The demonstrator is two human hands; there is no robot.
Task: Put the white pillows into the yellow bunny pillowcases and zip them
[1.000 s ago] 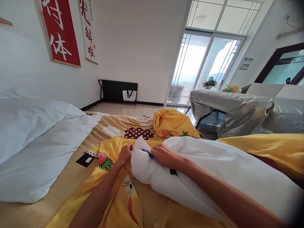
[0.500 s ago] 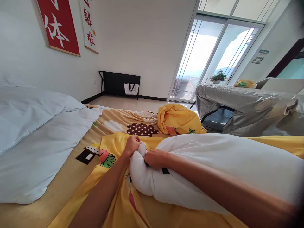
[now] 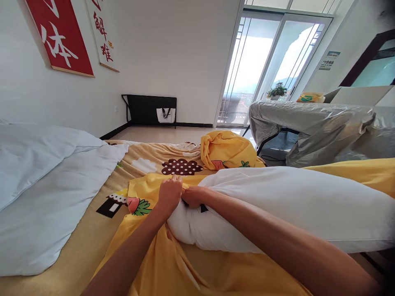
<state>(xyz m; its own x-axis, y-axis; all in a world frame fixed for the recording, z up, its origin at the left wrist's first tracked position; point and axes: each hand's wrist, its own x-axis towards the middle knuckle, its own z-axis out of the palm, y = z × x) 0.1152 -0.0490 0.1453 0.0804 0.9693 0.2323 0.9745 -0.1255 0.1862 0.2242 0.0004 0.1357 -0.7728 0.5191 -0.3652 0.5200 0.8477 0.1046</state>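
A long, plump white pillow (image 3: 277,197) lies across the yellow printed pillowcase (image 3: 173,263), its narrow end bunched between my hands. My left hand (image 3: 171,192) is closed on the yellow cloth at that end, knuckles up. Right against it, my right hand (image 3: 193,196) is closed around the gathered tip of the pillow; its fingertips are hidden in the folds. A small black tag shows on the pillow just under my right wrist. Carrot prints show on the yellow cloth left of my hands.
White bedding (image 3: 55,197) lies at the left on a tan patterned blanket (image 3: 77,242). A crumpled yellow cloth (image 3: 230,148) sits beyond my hands. At the right stands a table under silvery plastic (image 3: 308,115). A black folded panel (image 3: 143,109) leans by the far wall.
My hands have come closer together, and the white pillow tip that stuck up between them is now mostly covered. The view has shifted slightly to the right.
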